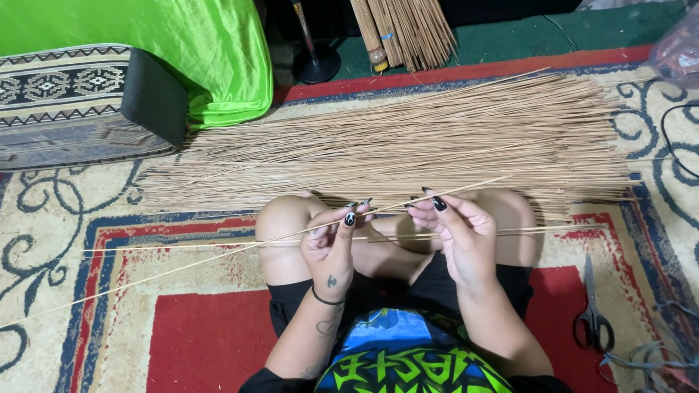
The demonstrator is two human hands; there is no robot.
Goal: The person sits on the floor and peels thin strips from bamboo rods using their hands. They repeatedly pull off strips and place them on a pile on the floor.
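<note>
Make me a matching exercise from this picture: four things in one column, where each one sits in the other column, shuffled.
Things:
1. Black-handled metal scissors
2. Bright green shiny cloth
3. Big pile of thin tan sticks
4. Single long thin stick

Places:
A. Top left corner
B. Pinched between the left hand and right hand
C. On the red and cream patterned rug, at the right
D. Spread across the rug beyond the knees

Pairs: 1-C, 2-A, 3-D, 4-B
</note>
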